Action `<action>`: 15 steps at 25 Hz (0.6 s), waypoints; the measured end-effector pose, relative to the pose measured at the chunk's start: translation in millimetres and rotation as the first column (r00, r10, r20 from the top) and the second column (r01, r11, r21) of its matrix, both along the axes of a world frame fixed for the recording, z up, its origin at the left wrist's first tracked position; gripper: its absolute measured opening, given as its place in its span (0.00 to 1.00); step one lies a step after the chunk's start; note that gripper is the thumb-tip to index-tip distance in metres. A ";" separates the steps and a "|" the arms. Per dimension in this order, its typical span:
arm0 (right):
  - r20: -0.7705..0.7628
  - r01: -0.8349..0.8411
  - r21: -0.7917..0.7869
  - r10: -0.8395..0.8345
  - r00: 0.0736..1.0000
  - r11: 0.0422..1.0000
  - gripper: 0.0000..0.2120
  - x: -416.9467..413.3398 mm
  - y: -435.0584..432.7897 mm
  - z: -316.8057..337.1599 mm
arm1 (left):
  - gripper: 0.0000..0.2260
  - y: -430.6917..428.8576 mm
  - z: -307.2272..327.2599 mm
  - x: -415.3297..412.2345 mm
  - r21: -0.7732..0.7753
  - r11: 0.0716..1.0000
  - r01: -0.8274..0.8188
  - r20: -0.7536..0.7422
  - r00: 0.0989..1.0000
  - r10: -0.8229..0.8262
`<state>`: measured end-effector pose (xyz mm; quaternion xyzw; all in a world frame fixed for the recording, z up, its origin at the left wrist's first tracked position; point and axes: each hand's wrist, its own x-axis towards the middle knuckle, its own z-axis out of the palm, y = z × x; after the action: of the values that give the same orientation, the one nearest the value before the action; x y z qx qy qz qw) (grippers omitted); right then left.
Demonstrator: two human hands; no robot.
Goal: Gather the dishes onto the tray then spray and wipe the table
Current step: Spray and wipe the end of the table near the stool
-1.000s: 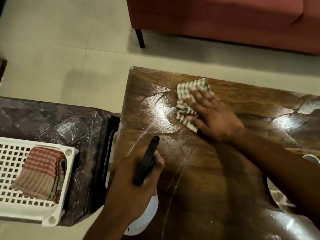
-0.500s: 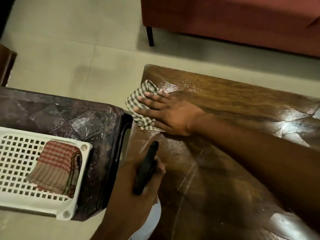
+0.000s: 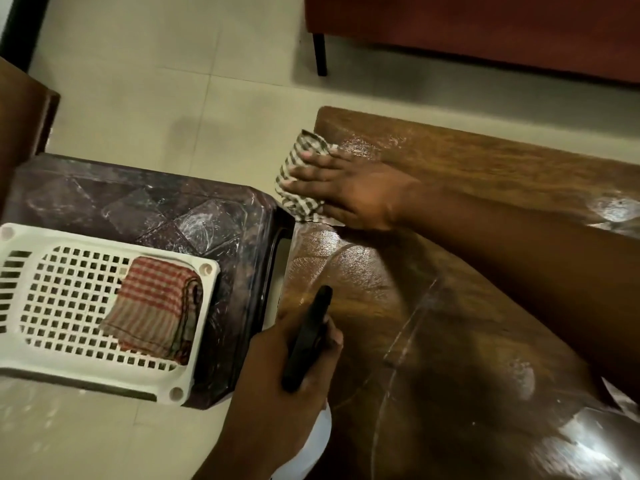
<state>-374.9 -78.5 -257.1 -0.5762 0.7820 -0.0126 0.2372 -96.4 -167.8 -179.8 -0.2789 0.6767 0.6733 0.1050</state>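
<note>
My right hand point(image 3: 349, 192) lies flat with straight fingers on a green-and-white checked cloth point(image 3: 300, 174), pressing it onto the far left corner of the wet brown wooden table point(image 3: 450, 306). The cloth hangs slightly over the table's left edge. My left hand point(image 3: 277, 386) grips a spray bottle at the table's near left edge; its black nozzle point(image 3: 308, 337) points away from me and its white body point(image 3: 311, 445) shows below my hand. A white perforated plastic tray point(image 3: 69, 299) sits on a dark side table point(image 3: 145, 206) to the left, with a folded red striped cloth point(image 3: 152, 306) on it.
A red sofa point(image 3: 485, 29) with a black leg stands beyond the table across pale floor tiles. A brown piece of furniture point(image 3: 24, 109) edges in at the far left. A narrow gap separates the side table from the wooden table.
My right hand slid the checked cloth leftward across the table to its far left corner. My left hand kept hold of the spray bottle. The view shifted left.
</note>
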 end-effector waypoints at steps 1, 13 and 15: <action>-0.002 0.051 -0.006 -0.051 0.999 0.999 0.30 2.6 19.0 -1.3 | 0.08 0.8 -0.3 6.6 0.006 1.000 0.012 0.015 1.000 -0.012; 0.021 0.740 -0.084 -0.742 0.670 0.667 0.32 134.3 141.5 -9.9 | 0.14 23.1 -6.5 51.1 -0.099 0.994 0.041 0.110 0.993 -0.030; -0.011 0.448 -0.056 -0.449 0.893 0.892 0.31 179.0 146.7 -12.7 | 0.23 26.4 -10.5 59.7 -0.081 0.996 0.042 0.109 0.993 -0.033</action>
<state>-195.9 68.2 -269.9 -0.3863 0.8961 -0.0805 0.2033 -36.7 -141.4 -190.3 -0.3060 0.7026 0.6264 0.1424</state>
